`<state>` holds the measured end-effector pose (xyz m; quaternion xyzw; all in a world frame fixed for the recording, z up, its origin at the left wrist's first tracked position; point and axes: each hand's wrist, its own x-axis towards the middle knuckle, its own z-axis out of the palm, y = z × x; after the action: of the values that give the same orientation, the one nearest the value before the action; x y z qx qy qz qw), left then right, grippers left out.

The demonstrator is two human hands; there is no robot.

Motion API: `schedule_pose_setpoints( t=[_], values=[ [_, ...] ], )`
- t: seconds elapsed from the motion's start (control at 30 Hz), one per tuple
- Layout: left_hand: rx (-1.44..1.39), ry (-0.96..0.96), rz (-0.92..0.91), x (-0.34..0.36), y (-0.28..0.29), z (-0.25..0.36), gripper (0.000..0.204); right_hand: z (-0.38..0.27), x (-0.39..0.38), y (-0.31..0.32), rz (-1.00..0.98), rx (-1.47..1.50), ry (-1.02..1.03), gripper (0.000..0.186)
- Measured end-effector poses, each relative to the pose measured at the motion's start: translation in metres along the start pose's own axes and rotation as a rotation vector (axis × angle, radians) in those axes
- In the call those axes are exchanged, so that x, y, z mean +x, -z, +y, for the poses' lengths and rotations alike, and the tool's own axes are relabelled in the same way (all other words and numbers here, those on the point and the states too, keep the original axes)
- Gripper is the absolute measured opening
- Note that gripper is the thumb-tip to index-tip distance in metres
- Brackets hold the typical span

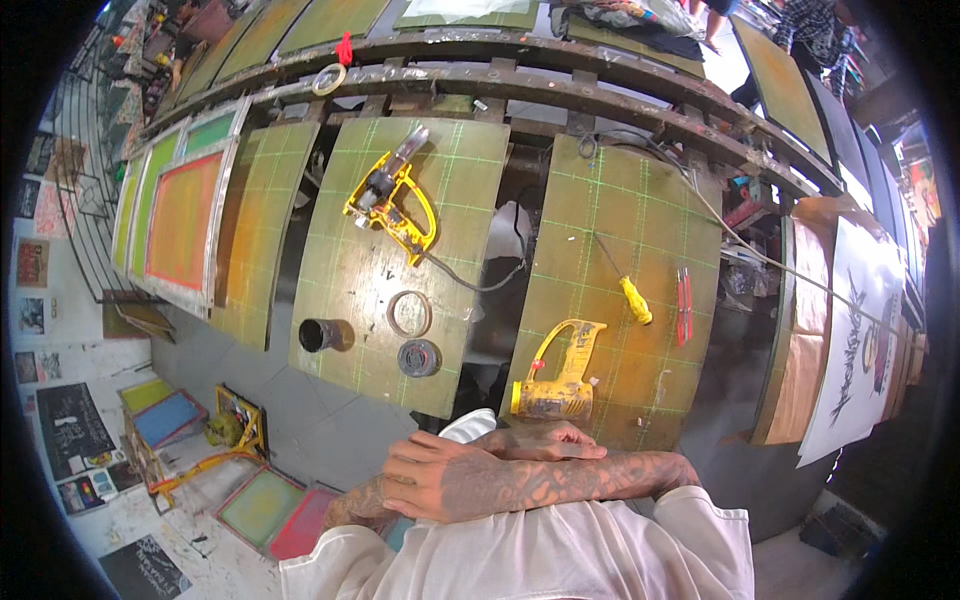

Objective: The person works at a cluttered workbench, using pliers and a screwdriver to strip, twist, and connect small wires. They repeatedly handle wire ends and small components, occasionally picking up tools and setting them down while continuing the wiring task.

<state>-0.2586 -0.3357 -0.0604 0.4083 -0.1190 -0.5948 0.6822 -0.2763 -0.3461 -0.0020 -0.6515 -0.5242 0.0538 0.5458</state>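
Observation:
My arms are crossed. My right hand [430, 472] drapes over my left forearm, fingers curled round it. My left hand [545, 440] rests on my right forearm, fingers bent and partly hidden. On the green-lined board ahead lie an opened yellow heat gun [390, 205] with metal nozzle and cord, a black cylinder [322, 335], a thin ring [409, 313] and a black round part [418, 358]. On the right board [640, 190] lie a loose yellow housing [557, 385], a yellow-handled screwdriver [632, 298] and two slim red tools [684, 305].
Framed screens [185, 230] stand at left, others [260, 510] lower down. A metal rail [450, 85] carries a tape roll [329, 79]. Printed paper [845, 330] hangs over boards at right. A cable [750, 250] runs across. People [810, 30] are at the far back.

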Motion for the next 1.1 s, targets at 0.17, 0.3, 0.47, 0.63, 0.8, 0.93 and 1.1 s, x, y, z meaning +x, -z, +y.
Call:
schedule_pose_setpoints(
  t=[0.17, 0.3, 0.47, 0.63, 0.8, 0.93, 1.1],
  values=[
    [-0.017, 0.017, 0.045, 0.003, -0.001, -0.005, 0.038, 0.006, -0.003, 0.004, 0.03, -0.014, -0.001, 0.021],
    [-0.004, 0.041, 0.048, 0.01, 0.0, -0.005, 0.036, 0.009, -0.008, 0.008, 0.019, -0.041, -0.025, 0.02],
    [0.039, 0.068, 0.023, 0.019, 0.009, -0.001, 0.034, 0.018, -0.011, 0.013, 0.071, -0.089, -0.036, 0.021],
    [0.326, 0.11, 0.086, 0.019, 0.044, -0.003, 0.032, 0.04, -0.021, 0.075, 0.09, -0.186, -0.167, 0.028],
    [0.445, -0.119, 0.629, 0.012, 0.102, 0.078, 0.028, 0.122, -0.116, 0.26, 0.346, -0.704, -0.585, 0.025],
    [0.745, -0.15, 0.682, 0.049, 0.112, 0.173, 0.031, 0.211, -0.217, 0.367, 0.743, -1.108, -0.755, 0.028],
    [1.318, -0.483, 0.643, 0.179, 0.158, 0.228, 0.033, 0.272, -0.274, 0.402, 0.54, -1.078, -0.929, 0.033]
  ],
)
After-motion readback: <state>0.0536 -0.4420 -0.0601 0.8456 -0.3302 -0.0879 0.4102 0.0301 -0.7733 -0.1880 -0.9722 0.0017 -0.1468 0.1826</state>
